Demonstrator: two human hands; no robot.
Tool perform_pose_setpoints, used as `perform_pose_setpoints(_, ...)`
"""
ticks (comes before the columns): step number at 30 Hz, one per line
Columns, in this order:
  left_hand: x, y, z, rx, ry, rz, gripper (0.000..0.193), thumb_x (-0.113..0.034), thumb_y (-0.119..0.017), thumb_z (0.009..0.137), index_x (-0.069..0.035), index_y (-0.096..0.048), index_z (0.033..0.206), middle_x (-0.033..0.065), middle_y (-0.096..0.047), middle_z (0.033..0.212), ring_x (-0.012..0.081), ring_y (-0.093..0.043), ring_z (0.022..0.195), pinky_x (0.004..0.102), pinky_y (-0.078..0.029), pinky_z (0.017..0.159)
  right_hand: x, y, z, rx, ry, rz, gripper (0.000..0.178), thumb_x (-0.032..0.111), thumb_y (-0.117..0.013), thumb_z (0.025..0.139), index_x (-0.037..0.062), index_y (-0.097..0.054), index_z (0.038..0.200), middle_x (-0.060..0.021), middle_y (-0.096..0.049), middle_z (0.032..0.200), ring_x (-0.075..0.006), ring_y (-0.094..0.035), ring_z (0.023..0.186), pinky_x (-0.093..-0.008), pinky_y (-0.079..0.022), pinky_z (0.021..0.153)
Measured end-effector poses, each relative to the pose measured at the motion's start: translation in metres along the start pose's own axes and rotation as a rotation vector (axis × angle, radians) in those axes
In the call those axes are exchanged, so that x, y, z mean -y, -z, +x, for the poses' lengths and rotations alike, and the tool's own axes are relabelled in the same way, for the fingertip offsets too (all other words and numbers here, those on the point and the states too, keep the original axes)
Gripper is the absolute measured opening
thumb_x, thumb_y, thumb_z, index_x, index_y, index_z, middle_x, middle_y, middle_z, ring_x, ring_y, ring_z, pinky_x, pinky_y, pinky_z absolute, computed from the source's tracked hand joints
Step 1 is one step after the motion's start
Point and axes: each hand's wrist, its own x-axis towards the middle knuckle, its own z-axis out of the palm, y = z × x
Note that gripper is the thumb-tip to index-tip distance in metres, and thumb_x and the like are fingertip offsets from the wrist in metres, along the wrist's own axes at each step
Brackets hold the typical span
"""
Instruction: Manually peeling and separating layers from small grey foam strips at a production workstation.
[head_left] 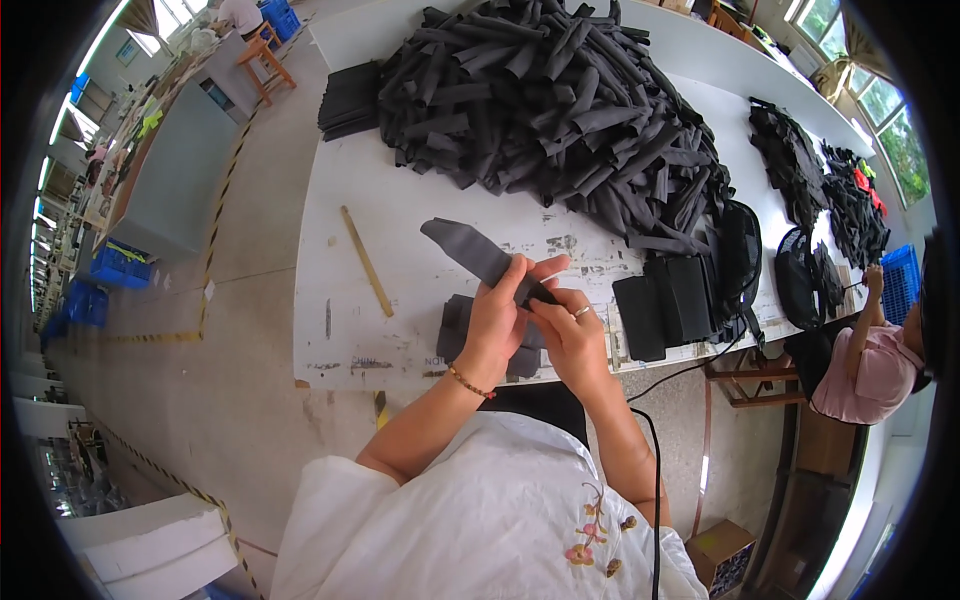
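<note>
A strip of black fabric is between my two hands above the near edge of the white table. My left hand is closed around its middle, and the strip's far end sticks out up and to the left. The fingers of my right hand pinch its near end; that end is partly hidden by the fingers. Below my hands, a small stack of dark fabric pieces lies at the table edge, partly covered by my left hand and wrist. Neat stacks of black pieces stand to the right of my right hand.
A large heap of black fabric strips fills the back of the table. A flat wooden stick lies on the left. Black mesh-like items and a cable are at the right. Another person sits farther right.
</note>
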Motion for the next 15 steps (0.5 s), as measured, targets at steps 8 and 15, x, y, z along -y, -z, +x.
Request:
perform_pose_setpoints(8,-0.029,-0.009,0.002,-0.097,-0.118,-0.010,0.031,-0.017,-0.063,0.094,0.005,-0.054,0.113,0.0184,-0.066,0.100,0.0301,-0.066,0.093,0.0434,-0.054,0.089,0.007,0.004,-0.012,-0.029,-0.059,0.047,0.020,-0.001,-0.075,0.077,0.0032,-0.069,0.096,-0.0120,-0.061,0.093,-0.0258,-0.062,0.074,-0.0331,-0.051,0.058)
perform_pose_setpoints(15,-0.044,-0.018,0.004,-0.244,-0.162,0.015,0.024,-0.015,-0.064,0.093,0.005,-0.057,0.104,0.0152,-0.065,0.096,0.0267,-0.066,0.089,0.0407,-0.057,0.085,0.015,0.006,-0.020,-0.073,0.080,-0.082,0.024,-0.003,-0.078,0.073,0.0025,-0.071,0.095,-0.0101,-0.058,0.090,-0.0232,-0.059,0.067,-0.0320,-0.047,0.055)
